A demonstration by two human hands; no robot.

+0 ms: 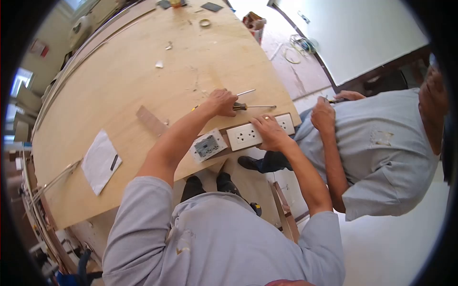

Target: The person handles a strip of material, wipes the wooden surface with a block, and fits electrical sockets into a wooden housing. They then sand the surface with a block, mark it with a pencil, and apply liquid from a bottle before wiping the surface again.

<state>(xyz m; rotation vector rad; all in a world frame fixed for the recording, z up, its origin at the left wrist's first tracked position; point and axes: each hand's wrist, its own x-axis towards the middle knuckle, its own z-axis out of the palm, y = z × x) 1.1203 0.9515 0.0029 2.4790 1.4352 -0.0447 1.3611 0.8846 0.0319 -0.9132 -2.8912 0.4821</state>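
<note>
Closed left grip (222, 102) holds screwdriver (255, 107) by handle; long axis flat along bench (143, 71), tip pointing right. Right grip (271, 133) loosely open, fingers resting on white socket plate (242, 137).

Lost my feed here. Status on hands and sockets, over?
Left hand shut on screwdriver. Right hand flat on sockets at bench edge. Co-worker's hand close by, apart.
</note>
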